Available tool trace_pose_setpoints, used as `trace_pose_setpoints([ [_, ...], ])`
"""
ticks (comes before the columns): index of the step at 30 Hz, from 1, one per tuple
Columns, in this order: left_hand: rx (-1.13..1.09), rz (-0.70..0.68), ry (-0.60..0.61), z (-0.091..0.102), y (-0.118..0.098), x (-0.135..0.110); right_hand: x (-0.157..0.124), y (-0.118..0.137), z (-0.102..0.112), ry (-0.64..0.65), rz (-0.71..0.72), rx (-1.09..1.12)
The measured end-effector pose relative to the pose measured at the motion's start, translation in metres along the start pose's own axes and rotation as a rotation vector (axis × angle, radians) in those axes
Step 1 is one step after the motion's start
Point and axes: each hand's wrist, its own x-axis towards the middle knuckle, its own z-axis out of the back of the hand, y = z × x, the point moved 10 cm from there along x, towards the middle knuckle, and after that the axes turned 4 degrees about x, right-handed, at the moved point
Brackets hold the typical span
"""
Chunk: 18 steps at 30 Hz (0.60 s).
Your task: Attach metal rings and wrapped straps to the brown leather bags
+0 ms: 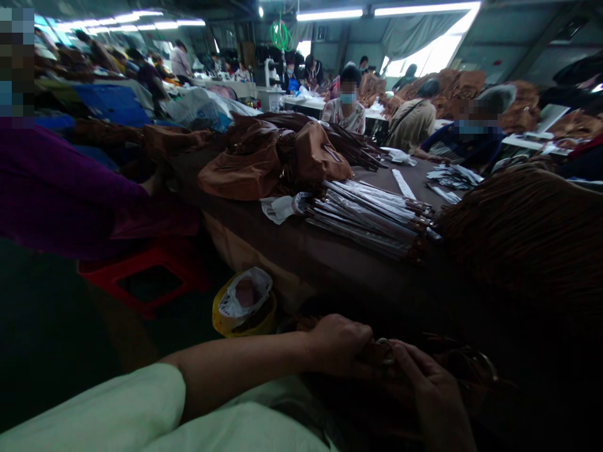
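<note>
My left hand point(340, 344) is closed in a fist around a dark brown leather piece, low in front of my body. My right hand point(426, 370) pinches a metal ring point(387, 351) on that same piece, close beside the left fingers. Much of the brown leather point(400, 392) below the hands sinks into shadow, so its full shape is hidden. To the right of my right hand, another curved metal ring point(487, 364) shows among dark brown material.
A dark table point(282, 235) bears brown bags point(245, 172), plastic-wrapped straps point(367, 216) and a heap of brown straps point(532, 232). A yellow bin point(245, 323) with a white liner and a red stool point(141, 270) stand left. A purple-sleeved person point(70, 188) sits nearby.
</note>
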Motion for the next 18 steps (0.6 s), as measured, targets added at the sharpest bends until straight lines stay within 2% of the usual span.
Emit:
trace_pose_setpoints([
  [6,-0.010,0.050,0.018,0.001,0.004,0.000,-0.006,-0.012,-0.016,0.088,-0.155,0.307],
  [10,-0.003,0.051,0.055,-0.001,0.004,0.000,-0.008,-0.012,-0.024,0.095,-0.164,0.448],
  [13,0.021,0.010,0.091,-0.006,0.002,0.000,-0.004,-0.015,-0.024,0.088,-0.198,0.429],
  [18,0.028,-0.040,0.179,-0.017,-0.003,-0.002,0.002,-0.017,-0.024,0.165,-0.239,0.250],
])
